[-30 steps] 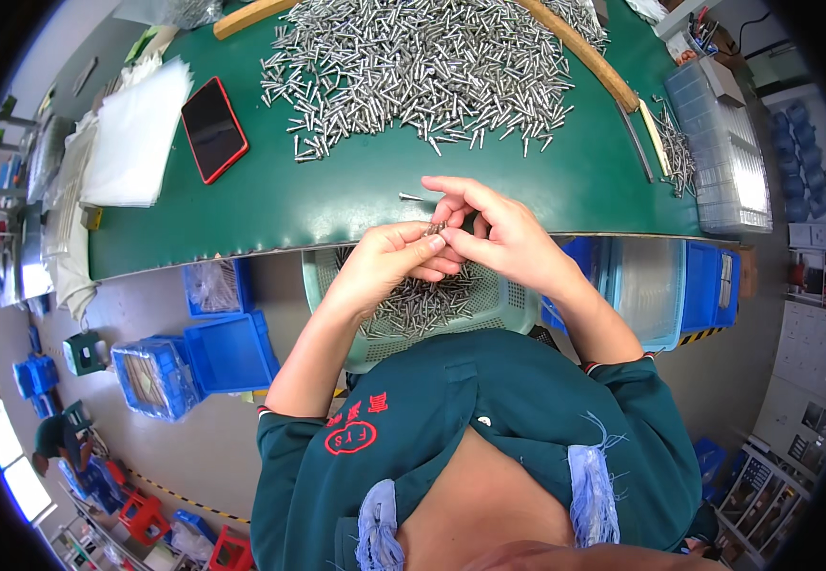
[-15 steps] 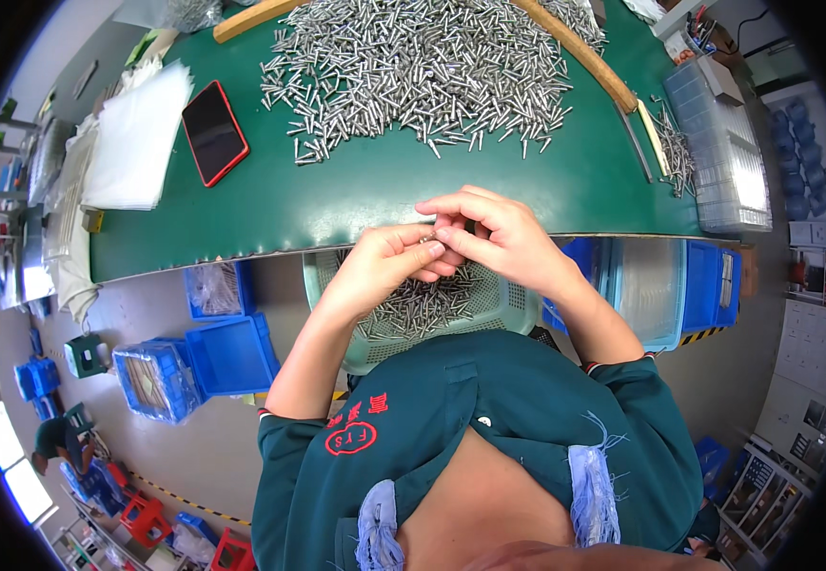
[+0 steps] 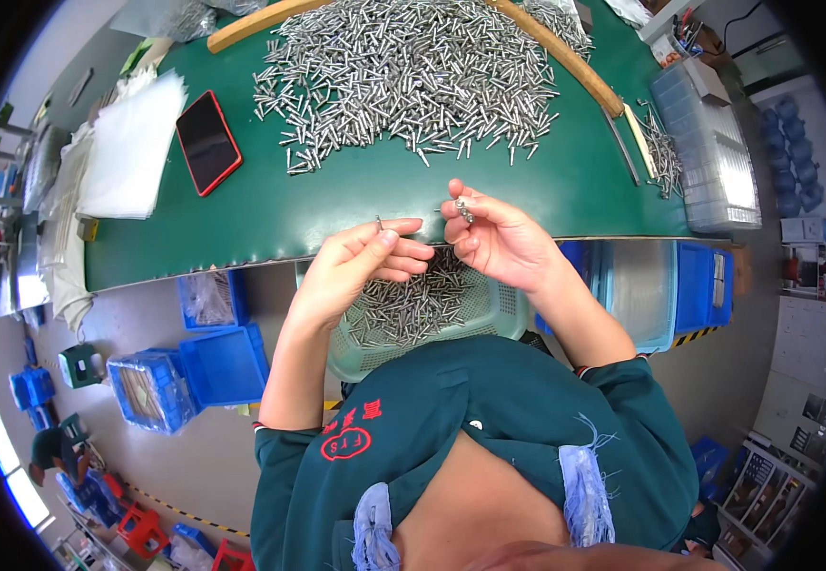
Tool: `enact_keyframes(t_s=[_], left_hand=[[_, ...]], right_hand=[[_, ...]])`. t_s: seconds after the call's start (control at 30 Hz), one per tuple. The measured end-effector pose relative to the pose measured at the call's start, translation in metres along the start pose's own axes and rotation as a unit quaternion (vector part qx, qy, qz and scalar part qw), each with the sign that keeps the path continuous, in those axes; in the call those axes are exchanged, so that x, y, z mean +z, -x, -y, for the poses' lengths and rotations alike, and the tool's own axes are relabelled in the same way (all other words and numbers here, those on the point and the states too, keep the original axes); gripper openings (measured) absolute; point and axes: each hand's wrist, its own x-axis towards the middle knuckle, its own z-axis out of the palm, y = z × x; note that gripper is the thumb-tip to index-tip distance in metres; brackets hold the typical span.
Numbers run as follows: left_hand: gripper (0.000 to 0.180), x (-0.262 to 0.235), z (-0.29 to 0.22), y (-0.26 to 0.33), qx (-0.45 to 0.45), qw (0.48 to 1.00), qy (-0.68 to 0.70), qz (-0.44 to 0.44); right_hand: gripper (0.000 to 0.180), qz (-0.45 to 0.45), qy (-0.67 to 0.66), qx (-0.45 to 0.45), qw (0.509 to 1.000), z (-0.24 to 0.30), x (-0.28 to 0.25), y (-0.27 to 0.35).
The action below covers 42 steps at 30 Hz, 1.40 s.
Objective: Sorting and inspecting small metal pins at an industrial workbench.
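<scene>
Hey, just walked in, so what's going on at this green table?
A person is handling small metal pins bare-handed at the green table. The left hand holds what looks like one metal pin at its thumb and fingertips; the right hand holds a small cluster of pins. The hands are apart. Beyond them lies a big pile of pins, and below them a pale green basket holds more.
</scene>
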Motion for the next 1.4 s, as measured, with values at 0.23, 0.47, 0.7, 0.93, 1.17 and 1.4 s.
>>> enact_keyframes(t_s=[0.23, 0.47, 0.7, 0.93, 1.17, 1.4], left_hand=[[0.04, -0.003, 0.002, -0.003, 0.01, 1.0, -0.007, -0.023], [0.039, -0.003, 0.001, -0.002, 0.019, 1.0, -0.011, -0.019], [0.029, 0.007, 0.003, -0.006, 0.026, 0.993, -0.113, -0.002], [0.034, 0.012, 0.011, -0.005, 0.044, 0.989, -0.13, -0.058], [0.036, 0.001, 0.013, 0.004, 0.038, 0.987, -0.133, -0.081], [0.033, -0.006, 0.012, 0.003, 0.09, 0.976, -0.147, -0.137]], right_hand=[[0.027, -0.022, 0.065, -0.011, 0.998, -0.003, 0.001, 0.003], [0.016, 0.026, 0.472, -0.058, 0.879, -0.007, 0.016, 0.013], [0.019, 0.009, 0.59, -0.204, 0.781, -0.007, 0.027, 0.003], [0.012, 0.001, 0.699, -0.238, 0.674, 0.008, 0.034, -0.006], [0.023, -0.252, 0.619, -0.446, 0.596, 0.195, -0.005, -0.034], [0.037, -0.238, 0.574, -0.532, 0.576, 0.233, 0.035, -0.025]])
